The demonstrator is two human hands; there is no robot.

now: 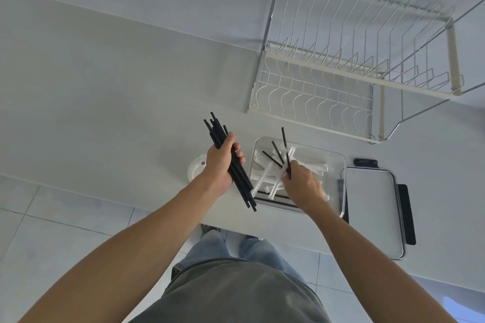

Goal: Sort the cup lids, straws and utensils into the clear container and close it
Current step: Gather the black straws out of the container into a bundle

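Curled tight around a bundle of black straws (237,170), the left hand (220,165) holds them slanted above the counter, their thin matte tubes fanning out beyond the knuckles and jutting below the wrist. At the same time the right hand (301,182) reaches into the clear container (338,165), its fingertips pinching one more black straw (286,151) that stands nearly upright over the box. Inside this rounded rectangular tub of glossy see-through plastic lie white utensils (267,174) with slim handles, crossed loosely with a few other black straws (274,155). Just right of the tub, flat on the counter, rests the container lid (372,210), a pale panel with rounded corners and black latch flaps along its edges. Partly hidden behind the left hand and touching the counter sits a round white cup lid (195,168) with a small hole. Smooth and pale, the counter (105,99) meets a plain wall, where a dish rack (341,65) of white wire and chrome bars stands behind the tub. Below the counter edge, light floor tiles (39,231) show thin grout lines.
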